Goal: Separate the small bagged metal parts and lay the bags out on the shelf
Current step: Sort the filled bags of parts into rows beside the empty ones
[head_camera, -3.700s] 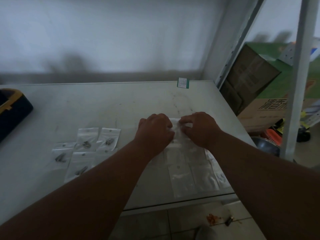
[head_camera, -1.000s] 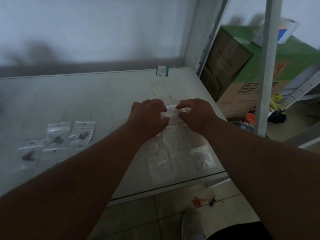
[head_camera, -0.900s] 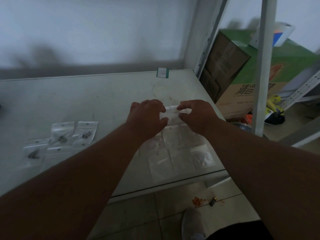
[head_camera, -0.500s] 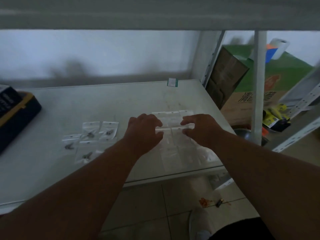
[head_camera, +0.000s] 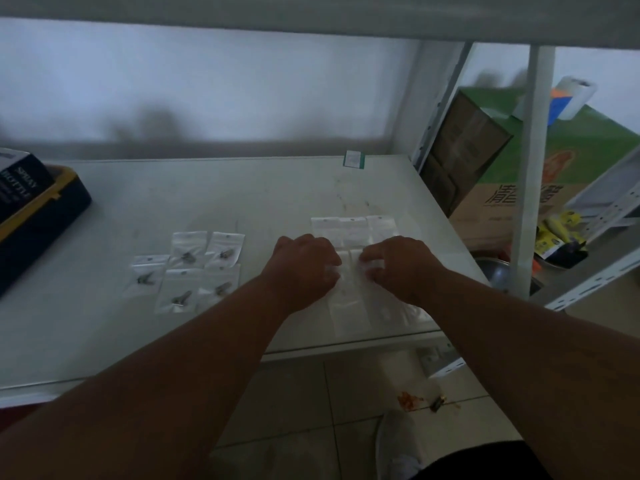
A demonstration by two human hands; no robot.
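A sheet of joined clear bags [head_camera: 351, 301] lies on the white shelf [head_camera: 145, 202] near its front right edge. My left hand [head_camera: 303, 270] and my right hand [head_camera: 398, 266] both pinch its upper edge, fingertips close together. Just beyond my fingers a strip of three joined bags [head_camera: 355, 230] lies flat, apart from the sheet. To the left, several separated bags [head_camera: 188, 266] each holding a small dark metal part are laid out in two rows. What the bags of the sheet hold is too faint to tell.
A black and yellow case [head_camera: 34, 216] with a dark box on it sits at the shelf's left edge. A small green-edged label [head_camera: 354, 158] lies at the back right. A shelf upright [head_camera: 530, 168] and a green cardboard box [head_camera: 519, 161] stand to the right. Tiled floor lies below.
A strip of three bags has come away from the sheet's top and now lies beyond my fingers. My hands have shifted down to the following row. The view has risen and backed off.
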